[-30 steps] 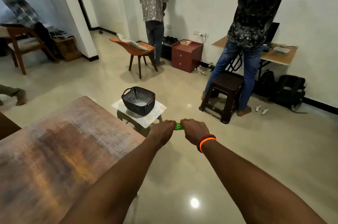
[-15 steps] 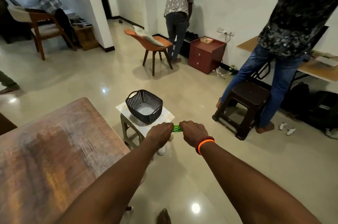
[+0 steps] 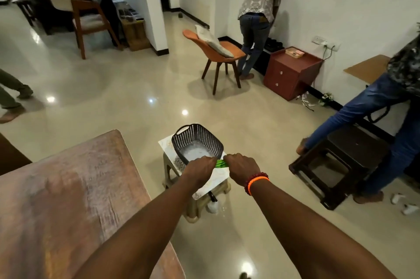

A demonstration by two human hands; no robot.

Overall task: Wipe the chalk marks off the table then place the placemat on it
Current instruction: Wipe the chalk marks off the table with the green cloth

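Observation:
Both my fists hold a green cloth (image 3: 220, 163) between them; only a short twisted strip of it shows. My left hand (image 3: 200, 170) and my right hand (image 3: 242, 166), with an orange and red wristband, hover over the near rim of a dark perforated basket (image 3: 197, 142). The basket holds something pale and stands on a small stool with a patterned white top (image 3: 218, 178). The wooden table (image 3: 63, 199) lies to the left, its brown top smeared with whitish chalk haze. No placemat is clearly in view.
A dark plastic stool (image 3: 338, 165) stands to the right with a person in jeans (image 3: 372, 105) leaning over it. Farther off are an orange chair (image 3: 218, 51), a red cabinet (image 3: 293, 71) and another person (image 3: 259, 19) at the wall. Glossy floor lies between.
My view has tilted down and moved closer to the basket. Both hands, still gripping the green cloth, have come over the stool and basket rim.

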